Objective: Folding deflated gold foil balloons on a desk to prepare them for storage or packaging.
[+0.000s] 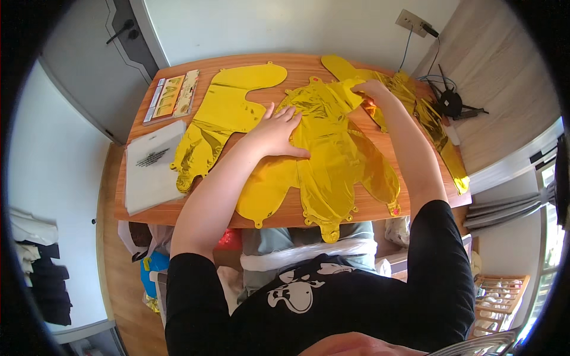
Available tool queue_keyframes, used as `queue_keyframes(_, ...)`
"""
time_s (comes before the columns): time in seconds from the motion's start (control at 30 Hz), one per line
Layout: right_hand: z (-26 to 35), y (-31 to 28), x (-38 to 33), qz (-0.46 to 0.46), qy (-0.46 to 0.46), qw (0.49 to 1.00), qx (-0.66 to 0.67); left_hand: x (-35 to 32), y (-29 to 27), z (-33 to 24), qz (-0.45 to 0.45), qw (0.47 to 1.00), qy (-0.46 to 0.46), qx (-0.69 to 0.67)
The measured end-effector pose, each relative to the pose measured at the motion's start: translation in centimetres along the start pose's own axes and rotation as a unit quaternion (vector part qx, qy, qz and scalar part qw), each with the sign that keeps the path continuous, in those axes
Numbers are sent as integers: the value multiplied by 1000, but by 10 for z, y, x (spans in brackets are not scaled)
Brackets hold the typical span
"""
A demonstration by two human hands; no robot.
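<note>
Several flat gold foil balloons lie spread on the wooden table (142, 209). My left hand (278, 132) rests with fingers spread on the left part of the middle foil balloon (323, 160), which is creased and overlaps other gold foil beneath it. At that balloon's far right, my right hand (373, 90) pinches a folded flap of foil; the fingertips are partly hidden. Left of my left hand lies another gold foil balloon (228, 101), with its crumpled lower end near my left forearm. More shiny gold foil (436, 121) stretches along the right side, past my right forearm.
A stack of clear plastic bags (142, 190) lies at the table's left edge. Behind it are printed packaging cards (172, 98). A black router-like device (449, 102) with cables sits at the right by the wall. A wall socket (411, 22) holds a plug.
</note>
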State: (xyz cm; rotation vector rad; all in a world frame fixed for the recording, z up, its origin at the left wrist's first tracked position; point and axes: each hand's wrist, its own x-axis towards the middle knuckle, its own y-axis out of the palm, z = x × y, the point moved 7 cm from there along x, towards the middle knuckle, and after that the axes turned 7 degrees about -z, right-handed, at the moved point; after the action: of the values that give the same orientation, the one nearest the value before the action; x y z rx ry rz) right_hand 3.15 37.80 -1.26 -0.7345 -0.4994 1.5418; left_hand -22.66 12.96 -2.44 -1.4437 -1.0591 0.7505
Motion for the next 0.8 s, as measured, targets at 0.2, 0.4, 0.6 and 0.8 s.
queue_keyframes(0.2,38,45,-44,50,24,960,274,-10,3,11,6,1000,-12,3)
queue_keyframes(0.4,66,88,-69,134,-80,924,349,-2,1,5,-13,1000,2,-13)
queue_keyframes(0.6,69,90,-75,157,-53,940,297,-3,2,6,-12,1000,-1,-11)
queue_keyframes(0.8,78,65,-89,-7,-441,890,-117,-4,2,7,-16,1000,-1,-15)
